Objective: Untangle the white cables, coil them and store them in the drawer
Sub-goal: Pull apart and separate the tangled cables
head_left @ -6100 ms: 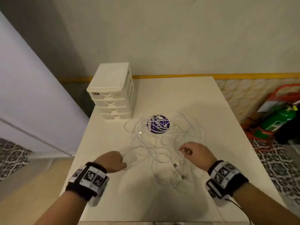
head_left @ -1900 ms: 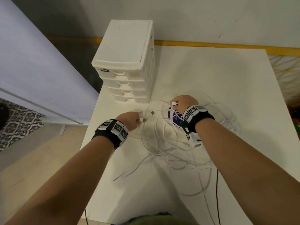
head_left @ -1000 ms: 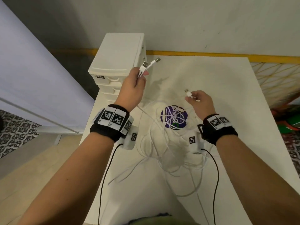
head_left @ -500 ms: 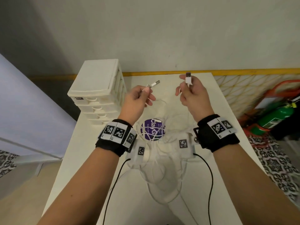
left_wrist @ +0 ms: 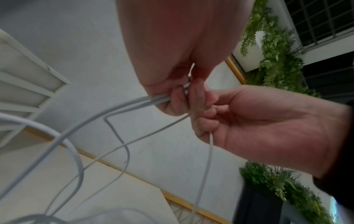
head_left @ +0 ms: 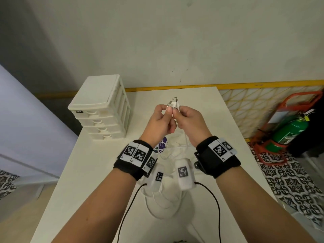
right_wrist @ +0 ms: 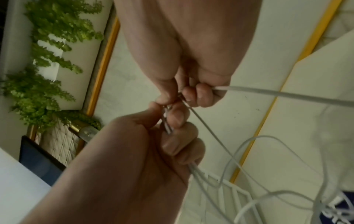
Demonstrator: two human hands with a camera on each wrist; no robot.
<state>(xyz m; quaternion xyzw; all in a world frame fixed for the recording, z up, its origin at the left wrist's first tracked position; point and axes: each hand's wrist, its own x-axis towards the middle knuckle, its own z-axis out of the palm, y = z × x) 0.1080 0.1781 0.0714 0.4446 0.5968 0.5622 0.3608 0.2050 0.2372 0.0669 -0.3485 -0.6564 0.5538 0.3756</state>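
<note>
Your two hands meet in the air above the table (head_left: 98,172), and the white cables (head_left: 168,204) hang straight down from that grip, between your wrists, to a loose heap on the tabletop below. The plug ends (head_left: 174,103) stick up just above your fingertips, bunched side by side, metal tips pointing up and away from you.

Your left hand (head_left: 160,122) has its fingers curled, thumb and forefinger pinching the cable ends; from the left wrist view, two strands leave its fist together and sweep down. Your right hand (head_left: 190,124) pinches the same bunch from the other side, fingertips touching those of the left hand, and in the right wrist view one thicker strand runs out sideways from under its curled fingers (right_wrist: 197,94). Both hands are clamped on the cables.

The cables are thin, white and round, looping across each other below the grip; how many there are I cannot tell. The heap partly covers a purple round sticker (head_left: 162,145) under your left wrist. The white drawer unit (head_left: 100,109) stands to the left of the grip, well apart from it, its drawers all pushed in.
</note>
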